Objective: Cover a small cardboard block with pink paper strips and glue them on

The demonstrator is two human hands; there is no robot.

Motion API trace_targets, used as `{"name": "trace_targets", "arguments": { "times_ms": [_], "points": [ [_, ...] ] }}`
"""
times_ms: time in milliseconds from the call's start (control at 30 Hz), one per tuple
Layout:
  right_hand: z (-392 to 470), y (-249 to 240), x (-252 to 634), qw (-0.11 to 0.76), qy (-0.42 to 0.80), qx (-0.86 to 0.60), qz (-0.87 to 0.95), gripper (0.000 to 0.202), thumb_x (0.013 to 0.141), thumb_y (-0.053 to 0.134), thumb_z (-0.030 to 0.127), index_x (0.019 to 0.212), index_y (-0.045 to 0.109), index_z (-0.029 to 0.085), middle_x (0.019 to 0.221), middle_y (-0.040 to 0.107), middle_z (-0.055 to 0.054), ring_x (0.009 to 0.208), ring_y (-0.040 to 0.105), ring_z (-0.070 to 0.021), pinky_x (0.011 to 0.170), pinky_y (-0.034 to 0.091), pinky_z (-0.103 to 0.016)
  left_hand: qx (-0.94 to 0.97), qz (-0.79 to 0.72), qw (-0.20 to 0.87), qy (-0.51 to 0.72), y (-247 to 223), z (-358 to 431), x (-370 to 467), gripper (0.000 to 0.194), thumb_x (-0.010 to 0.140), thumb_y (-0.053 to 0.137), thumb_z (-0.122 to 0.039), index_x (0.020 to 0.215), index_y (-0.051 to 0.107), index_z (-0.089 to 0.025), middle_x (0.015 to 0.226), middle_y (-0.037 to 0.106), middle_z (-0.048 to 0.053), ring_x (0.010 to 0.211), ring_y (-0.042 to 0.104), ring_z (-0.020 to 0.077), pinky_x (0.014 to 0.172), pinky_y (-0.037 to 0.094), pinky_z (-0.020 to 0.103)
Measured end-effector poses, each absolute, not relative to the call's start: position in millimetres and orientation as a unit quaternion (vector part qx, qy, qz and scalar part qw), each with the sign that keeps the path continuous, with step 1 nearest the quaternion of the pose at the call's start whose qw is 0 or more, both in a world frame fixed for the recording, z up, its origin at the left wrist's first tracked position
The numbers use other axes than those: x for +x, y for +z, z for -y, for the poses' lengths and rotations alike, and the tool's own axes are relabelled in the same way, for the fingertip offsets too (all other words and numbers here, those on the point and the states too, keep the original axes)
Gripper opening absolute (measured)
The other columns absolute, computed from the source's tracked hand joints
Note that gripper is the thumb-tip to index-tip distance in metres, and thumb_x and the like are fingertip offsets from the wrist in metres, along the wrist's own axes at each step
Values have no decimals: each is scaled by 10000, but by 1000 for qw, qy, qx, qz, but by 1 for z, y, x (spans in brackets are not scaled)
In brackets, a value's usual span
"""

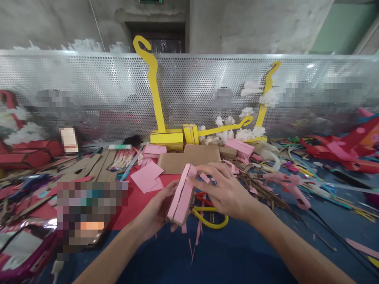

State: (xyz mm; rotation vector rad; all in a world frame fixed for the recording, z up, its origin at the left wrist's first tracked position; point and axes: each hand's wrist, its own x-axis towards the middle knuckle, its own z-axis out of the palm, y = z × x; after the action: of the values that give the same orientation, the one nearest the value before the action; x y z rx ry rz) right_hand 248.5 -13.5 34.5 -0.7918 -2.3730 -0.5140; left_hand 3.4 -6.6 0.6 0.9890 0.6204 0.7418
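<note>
A cardboard box with pink paper on its faces is tilted in front of me, a dark seam running along it. My left hand is wrapped round its left side and underside. On the upper right part of the box rest the fingertips of my right hand, pressed against the pink paper with the other fingers bent. Yellow-handled scissors lie on the blue table just below my right hand. Pink paper sheets are left of the box, and a brown cardboard piece lies behind it.
A pink glue gun with a black cord lies at the right. Yellow hooked shapes on boxes stand before a perforated metal screen. Cardboard scraps and strips spread right. Red boxes sit far left.
</note>
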Motion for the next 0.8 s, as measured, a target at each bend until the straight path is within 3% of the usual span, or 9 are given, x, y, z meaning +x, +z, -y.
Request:
{"name": "trace_targets", "arguments": {
  "times_ms": [100,267,433,633,800],
  "points": [
    [12,32,250,260,-194,-275,905,739,848,546,-3,1510,500,322,1446,557,-120,1285,490,-338,1050,454,-570,450,-289,771,345,1,7,4,471,983,504,-490,1348,527,-193,809,711,80,517,607,160,401,455,224],
    [12,30,249,289,-221,-355,861,722,848,508,-56,1493,522,267,1453,535,-156,1320,452,-345,1056,450,-562,447,-283,778,339,2,7,3,485,963,533,-502,1331,554,-187,862,716,98,547,619,164,395,441,216],
    [22,29,240,218,-214,-230,924,538,939,574,125,1448,554,297,1401,599,-112,1330,461,-308,1092,413,-531,440,-284,773,358,-2,5,1,457,963,536,-494,1329,553,-220,758,689,39,512,603,164,399,456,232],
    [19,22,240,246,-234,-327,882,668,870,543,11,1498,505,236,1501,488,-181,1386,384,-365,1095,395,-572,435,-285,781,346,-3,2,1,461,965,513,-515,1294,570,-196,811,722,72,535,605,153,399,470,215],
    [25,16,237,190,-206,-211,936,654,904,535,58,1508,487,303,1463,547,-101,1393,387,-298,1144,355,-537,407,-305,783,359,-7,-1,2,458,907,584,-489,1265,589,-202,679,659,8,473,562,153,372,479,237]
  ]
}}
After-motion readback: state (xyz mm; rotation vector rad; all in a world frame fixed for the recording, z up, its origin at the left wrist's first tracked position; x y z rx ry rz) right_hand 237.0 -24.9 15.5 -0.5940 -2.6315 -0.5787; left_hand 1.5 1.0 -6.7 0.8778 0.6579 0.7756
